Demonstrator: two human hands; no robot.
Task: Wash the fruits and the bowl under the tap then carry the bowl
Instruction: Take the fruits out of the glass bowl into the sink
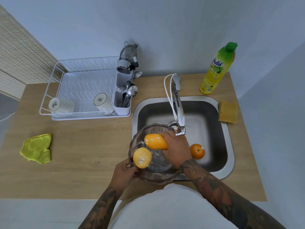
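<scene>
Now: left hand [125,173] grips bowl [154,176] rim, lemon [142,157] inside; right hand [176,150] grasps mango [156,141]; orange [197,151] in sink [212,113].

Pale blue walls [165,22] behind wooden counter [82,146].

Soft, even daylight fills your view, cool and bluish on the wall [165,27], with no harsh shadows. You see bright glare on the chrome tap [179,111] and a dull sheen in the steel sink [212,129], whose far wall falls dark. Wide-angle distortion bows the counter [82,154] edges, worst toward 8 and 4 o'clock. Focus holds at centre; your shirt at 6 o'clock blurs slightly.
</scene>
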